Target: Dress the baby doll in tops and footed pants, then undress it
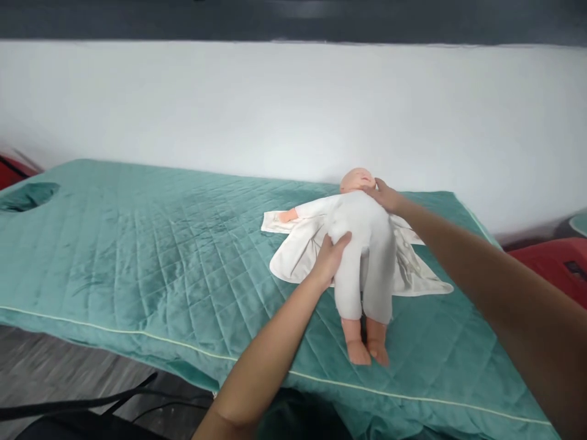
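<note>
A baby doll (360, 217) in a white cloth suit lies on its back, head toward the wall and bare feet toward me. Beneath it a white baby jacket (293, 260) is spread open, with one sleeve out to the left beside the doll's hand. My left hand (331, 260) grips the doll at its hip, thumb on top and the other fingers hidden below. At the doll's head and neck is my right hand (385, 194), closed around that part, its fingers partly out of sight behind it.
The doll and jacket rest on a bed with a green quilted cover (160, 256), which has a face hole (30, 197) at the far left. A white wall (229, 110) rises behind. Red objects (557, 263) stand past both ends; dark cables (92, 403) hang at lower left.
</note>
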### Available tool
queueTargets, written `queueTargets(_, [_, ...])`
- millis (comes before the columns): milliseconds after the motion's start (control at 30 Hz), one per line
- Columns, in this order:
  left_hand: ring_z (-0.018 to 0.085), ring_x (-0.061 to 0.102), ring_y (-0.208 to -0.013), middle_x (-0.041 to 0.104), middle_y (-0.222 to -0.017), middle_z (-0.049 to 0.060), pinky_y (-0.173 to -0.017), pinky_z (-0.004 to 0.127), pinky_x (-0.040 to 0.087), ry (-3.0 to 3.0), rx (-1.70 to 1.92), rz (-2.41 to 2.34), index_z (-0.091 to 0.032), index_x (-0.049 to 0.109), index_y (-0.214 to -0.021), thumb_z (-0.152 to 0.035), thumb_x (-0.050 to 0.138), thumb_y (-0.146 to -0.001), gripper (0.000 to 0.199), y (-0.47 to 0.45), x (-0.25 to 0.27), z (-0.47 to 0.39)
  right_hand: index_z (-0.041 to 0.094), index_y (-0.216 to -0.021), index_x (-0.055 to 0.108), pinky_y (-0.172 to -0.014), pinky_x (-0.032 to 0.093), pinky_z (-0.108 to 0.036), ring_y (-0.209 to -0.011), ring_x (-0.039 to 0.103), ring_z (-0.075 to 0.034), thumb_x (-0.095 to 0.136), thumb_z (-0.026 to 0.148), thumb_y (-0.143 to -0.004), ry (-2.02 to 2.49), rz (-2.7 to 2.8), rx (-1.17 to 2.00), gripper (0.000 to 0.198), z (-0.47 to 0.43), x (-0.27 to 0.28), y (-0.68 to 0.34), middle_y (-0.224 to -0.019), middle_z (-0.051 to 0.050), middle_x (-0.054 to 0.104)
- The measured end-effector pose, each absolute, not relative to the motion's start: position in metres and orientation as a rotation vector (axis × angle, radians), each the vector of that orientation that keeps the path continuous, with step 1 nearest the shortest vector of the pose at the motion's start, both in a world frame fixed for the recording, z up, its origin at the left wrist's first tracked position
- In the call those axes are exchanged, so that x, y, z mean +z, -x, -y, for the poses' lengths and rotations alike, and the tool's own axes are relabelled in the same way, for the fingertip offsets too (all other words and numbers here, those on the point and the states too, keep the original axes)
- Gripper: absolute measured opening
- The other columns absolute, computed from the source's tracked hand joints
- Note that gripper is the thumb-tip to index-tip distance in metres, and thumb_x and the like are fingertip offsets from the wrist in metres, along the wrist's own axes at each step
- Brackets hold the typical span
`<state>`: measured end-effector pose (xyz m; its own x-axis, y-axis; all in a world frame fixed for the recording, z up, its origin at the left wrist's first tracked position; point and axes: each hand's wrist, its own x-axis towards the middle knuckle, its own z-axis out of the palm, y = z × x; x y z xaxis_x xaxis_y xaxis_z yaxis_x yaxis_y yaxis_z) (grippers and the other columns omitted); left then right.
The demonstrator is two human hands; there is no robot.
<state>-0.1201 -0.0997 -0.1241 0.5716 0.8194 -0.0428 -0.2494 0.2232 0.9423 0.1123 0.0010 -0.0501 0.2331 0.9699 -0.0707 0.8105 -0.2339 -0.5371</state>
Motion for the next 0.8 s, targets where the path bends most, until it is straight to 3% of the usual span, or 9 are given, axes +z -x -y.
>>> queueTargets(133, [0.028,0.066,-0.103,0.071,-0.110,0.015,-0.095,0.045,0.051,-1.500,0.901,-1.148,-0.018,0.066,-0.109,-0.060,0.039,-0.097,0.051,0.143,-0.121,0.087,0.010,-0.148,0.035,-0.097,0.045,-0.052,-0.115,0.064,-0.040,0.033,0.073,-0.094,2.284,1.894,0.260,0.084,0.000,-0.035,-0.105,-0.127,-0.028,0.065])
queueTargets(233, [0.030,0.057,-0.117,0.066,-0.118,0.015,-0.101,0.046,0.046,-2.047,0.916,-1.589,-0.019,0.066,-0.108,-0.037,0.038,-0.101,0.034,0.156,-0.119,0.075,0.004,-0.138,0.044,-0.092,0.043,-0.053,-0.101,0.067,-0.039,0.030,0.061,-0.100,2.379,1.998,-0.129,0.070,0.003,-0.020,-0.088,-0.105,-0.027,0.070])
queueTargets(367, [0.034,0.052,-0.121,0.062,-0.124,0.015,-0.098,0.049,0.046,-2.329,0.689,-1.871,-0.020,0.065,-0.113,-0.035,0.052,-0.096,0.026,0.161,-0.126,0.058,0.009,-0.124,0.055,-0.094,0.040,-0.048,-0.111,0.060,-0.035,0.039,0.039,-0.100,2.014,2.248,-0.365,0.042,0.011,-0.022,-0.036,-0.121,-0.024,0.064])
queueTargets(500, [0.032,0.054,-0.118,0.063,-0.121,0.014,-0.094,0.047,0.048,-2.364,0.624,-1.890,-0.020,0.063,-0.115,-0.036,0.052,-0.096,0.027,0.161,-0.134,0.046,0.010,-0.127,0.057,-0.101,0.037,-0.051,-0.122,0.052,-0.037,0.052,0.030,-0.093,1.710,2.616,-0.315,0.039,0.008,-0.049,0.024,-0.133,-0.022,0.058])
queueTargets(633, [0.030,0.056,-0.116,0.064,-0.119,0.014,-0.088,0.041,0.048,-2.354,0.615,-1.870,-0.018,0.064,-0.112,-0.026,0.047,-0.098,0.024,0.164,-0.139,0.034,0.011,-0.126,0.059,-0.099,0.039,-0.050,-0.121,0.054,-0.036,0.049,0.021,-0.093,1.817,2.710,-0.170,0.035,-0.010,-0.070,0.053,-0.130,-0.021,0.061])
queueTargets(800, [0.024,0.062,-0.106,0.069,-0.110,0.008,-0.086,0.034,0.048,-2.113,0.911,-1.731,-0.022,0.067,-0.101,-0.026,0.055,-0.095,0.014,0.175,-0.145,0.023,0.013,-0.124,0.059,-0.093,0.044,-0.046,-0.116,0.058,-0.035,0.056,0.036,-0.094,1.839,2.705,-0.111,0.038,-0.022,-0.066,0.041,-0.125,-0.019,0.064])
